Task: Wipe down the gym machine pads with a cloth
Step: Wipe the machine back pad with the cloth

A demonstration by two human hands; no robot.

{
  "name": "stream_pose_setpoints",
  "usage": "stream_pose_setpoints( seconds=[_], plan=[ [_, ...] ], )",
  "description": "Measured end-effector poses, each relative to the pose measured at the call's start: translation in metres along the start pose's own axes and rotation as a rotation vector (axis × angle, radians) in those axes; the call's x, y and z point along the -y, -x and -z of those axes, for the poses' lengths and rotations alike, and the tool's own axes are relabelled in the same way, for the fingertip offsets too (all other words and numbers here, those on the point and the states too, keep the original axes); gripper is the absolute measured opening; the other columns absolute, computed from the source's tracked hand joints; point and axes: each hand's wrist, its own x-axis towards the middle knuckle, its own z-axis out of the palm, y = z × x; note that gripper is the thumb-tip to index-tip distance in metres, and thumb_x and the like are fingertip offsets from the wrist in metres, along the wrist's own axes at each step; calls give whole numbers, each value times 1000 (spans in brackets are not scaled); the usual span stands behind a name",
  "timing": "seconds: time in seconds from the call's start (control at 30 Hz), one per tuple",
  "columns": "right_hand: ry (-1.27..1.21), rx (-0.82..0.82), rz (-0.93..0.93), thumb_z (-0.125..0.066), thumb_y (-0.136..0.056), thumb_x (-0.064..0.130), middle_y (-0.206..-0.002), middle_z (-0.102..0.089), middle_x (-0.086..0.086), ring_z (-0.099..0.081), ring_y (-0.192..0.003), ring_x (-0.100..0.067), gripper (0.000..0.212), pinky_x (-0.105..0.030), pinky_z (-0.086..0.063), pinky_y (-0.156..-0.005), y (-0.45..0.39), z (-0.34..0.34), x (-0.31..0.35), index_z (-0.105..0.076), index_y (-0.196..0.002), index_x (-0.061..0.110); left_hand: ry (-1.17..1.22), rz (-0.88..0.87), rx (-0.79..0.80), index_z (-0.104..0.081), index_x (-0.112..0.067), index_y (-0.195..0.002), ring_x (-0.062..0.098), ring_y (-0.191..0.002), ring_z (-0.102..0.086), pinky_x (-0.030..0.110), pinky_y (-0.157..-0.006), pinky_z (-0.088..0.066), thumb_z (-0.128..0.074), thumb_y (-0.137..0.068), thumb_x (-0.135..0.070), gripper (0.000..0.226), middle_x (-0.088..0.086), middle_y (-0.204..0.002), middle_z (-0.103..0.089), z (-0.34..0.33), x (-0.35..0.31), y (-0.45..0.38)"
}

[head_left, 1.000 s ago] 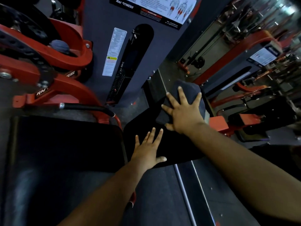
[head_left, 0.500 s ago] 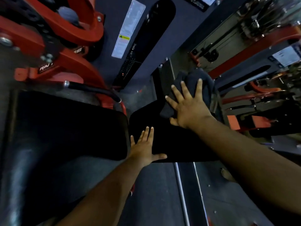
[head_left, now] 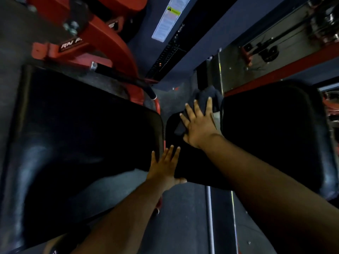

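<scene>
A dark grey-blue cloth lies on the far part of a small black pad in the middle of the head view. My right hand presses flat on the cloth with its fingers spread and straight. My left hand rests flat on the near left edge of the same pad, fingers straight, thumb out to the right. A large black pad fills the left side. Another black pad rises at the right, partly behind my right forearm.
The red machine frame and a black handle bar stand above the left pad. A dark weight-stack cover with a white warning label is at top centre. Chrome rails run along the floor below the small pad.
The view has tilted down and moved closer, bringing the right-hand pad into sight. My right hand with the cloth has slid a little toward the pad's far end. My left hand stays on the near edge.
</scene>
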Motion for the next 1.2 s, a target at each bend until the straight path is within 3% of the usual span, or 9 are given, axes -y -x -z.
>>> stream_pose_setpoints(
  seconds=[0.13,0.3,0.43,0.73,0.8,0.9,1.0,1.07,1.2],
  plan=[
    [42,43,61,-27,-101,58,-170,4,-16,7,-154,-45,76,-79,9,-110,-36,-13,51,-9,-163,18,-42,29,-10,18,-12,-160,23,-158,13,48,-124,12,-48,-87,-80,119,7,-170,18,-30,45,1],
    [3,80,283,-26,-107,44,-171,-2,-12,9,-155,-41,65,-72,13,-116,-4,-37,109,-9,-162,15,-57,20,33,10,-11,-162,27,-159,7,50,-127,4,-52,-88,-76,116,9,-171,11,-51,64,23],
    [-51,107,372,-30,-106,48,-171,-3,-10,6,-156,-36,66,-70,6,-119,44,-45,117,-10,-162,19,-38,27,83,9,-10,-162,27,-158,9,50,-127,6,-49,-89,-76,115,10,-171,11,-56,65,50],
    [-83,-31,195,-44,-103,39,-169,-14,-3,-3,-156,-31,58,-70,10,-117,183,-42,33,-31,-158,28,-72,56,-8,9,-12,-162,24,-158,10,51,-127,7,-42,-90,-80,112,7,-171,12,-15,-25,125],
    [-136,-98,125,-46,-103,34,-166,-24,-4,-13,-154,-31,53,-69,5,-118,220,-39,14,-37,-155,29,-65,51,-82,6,-11,-163,24,-159,6,51,-127,6,-43,-89,-81,113,7,-172,9,-2,-51,148],
    [-314,-251,51,-49,-100,34,-152,-45,1,-36,-142,-28,47,-63,-17,-116,265,-30,3,-44,-147,37,-27,54,-195,-2,-11,-163,24,-159,-3,53,-126,2,-47,-90,-78,109,8,-172,-2,19,-84,181],
    [-610,-419,-11,-60,-90,42,-148,-48,9,-44,-135,-25,57,-54,-35,-105,302,-20,13,-44,-145,47,267,139,-217,-18,-18,-163,25,-156,-21,49,-127,-9,-51,-95,-68,91,6,-169,-22,48,-113,228],
    [-849,-536,-2,-61,-83,36,-147,-50,11,-47,-133,-24,65,-49,-40,-101,323,-6,32,-45,-145,48,603,167,-203,-33,-23,-159,21,-147,-39,36,-122,-25,-48,-94,-71,81,2,-161,-40,59,-121,266],
    [-1134,-734,112,-53,-82,33,-148,-47,14,-48,-131,-22,65,-46,-45,-98,345,32,82,-45,-146,45,899,195,-270,-42,-29,-153,10,-137,-46,33,-118,-33,-45,-77,-93,99,-9,-150,-49,67,-118,336]
  ],
)
